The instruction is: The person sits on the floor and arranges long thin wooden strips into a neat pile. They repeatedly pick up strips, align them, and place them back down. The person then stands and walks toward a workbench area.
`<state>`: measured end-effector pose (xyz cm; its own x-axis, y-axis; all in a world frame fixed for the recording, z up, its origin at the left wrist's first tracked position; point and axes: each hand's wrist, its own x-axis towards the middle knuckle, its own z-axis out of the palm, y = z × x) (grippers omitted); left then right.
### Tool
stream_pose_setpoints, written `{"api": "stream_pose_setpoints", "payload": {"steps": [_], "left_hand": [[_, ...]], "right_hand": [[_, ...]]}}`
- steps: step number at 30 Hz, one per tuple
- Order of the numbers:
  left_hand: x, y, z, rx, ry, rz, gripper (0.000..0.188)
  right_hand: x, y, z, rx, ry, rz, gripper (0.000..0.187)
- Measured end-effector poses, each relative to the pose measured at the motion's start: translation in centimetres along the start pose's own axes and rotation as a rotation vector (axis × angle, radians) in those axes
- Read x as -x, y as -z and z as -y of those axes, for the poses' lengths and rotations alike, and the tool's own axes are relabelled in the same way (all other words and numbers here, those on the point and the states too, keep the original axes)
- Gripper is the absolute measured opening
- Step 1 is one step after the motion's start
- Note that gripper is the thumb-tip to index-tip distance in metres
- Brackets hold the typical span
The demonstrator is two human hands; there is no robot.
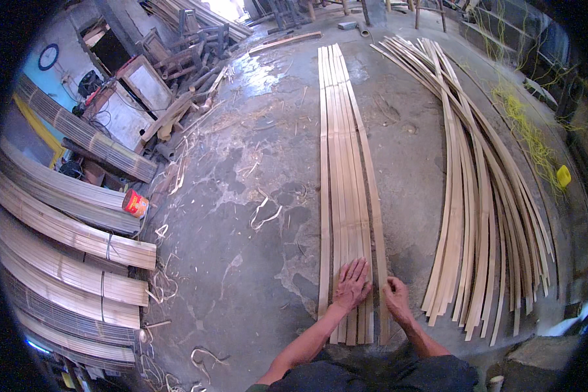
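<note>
Long, flat bamboo strips point(346, 215) lie side by side on the floor in front of me, running away from my body. My left hand point(353, 285) rests flat across their near part, fingers stretched out and pointing away from me. Along the right side, one bamboo strip point(375, 242) lies a little apart from the others. At its outer edge is my right hand point(397, 299), with curled fingers closed on that edge; the fingertips are partly hidden. Another strip point(325, 196) lies slightly apart on the left.
A loose, fanned pile of bamboo strips point(483, 196) lies to my right. Tied bundles of slats point(72, 274) are stacked at the left, with a red tub point(135, 204) on them. Shavings point(265, 212) litter the concrete floor. Yellow twine point(519, 117) hangs at the far right.
</note>
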<state>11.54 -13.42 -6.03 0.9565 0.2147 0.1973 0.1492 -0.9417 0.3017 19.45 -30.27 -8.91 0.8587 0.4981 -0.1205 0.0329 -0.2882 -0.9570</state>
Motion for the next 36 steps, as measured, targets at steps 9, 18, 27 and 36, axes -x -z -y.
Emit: {"api": "stream_pose_setpoints", "payload": {"steps": [9,18,27,36], "left_hand": [[1.7,-1.4,1.6,-0.074,0.129,0.091,0.084],[-0.1,-0.9,-0.5,-0.03,0.167,0.113,0.095],[-0.3,-0.9,-1.2,0.005,0.208,0.037,0.086],[-1.6,0.1,-3.1,0.31,0.423,-0.031,0.076]], "right_hand": [[0.8,11.8,12.8,-0.063,-0.132,-0.317,0.034],[1.1,19.1,12.9,0.218,-0.13,-0.523,0.052],[0.3,23.4,5.8,0.453,-0.22,-0.599,0.046],[-0.2,24.5,-0.1,0.946,0.239,-0.65,0.049]]}}
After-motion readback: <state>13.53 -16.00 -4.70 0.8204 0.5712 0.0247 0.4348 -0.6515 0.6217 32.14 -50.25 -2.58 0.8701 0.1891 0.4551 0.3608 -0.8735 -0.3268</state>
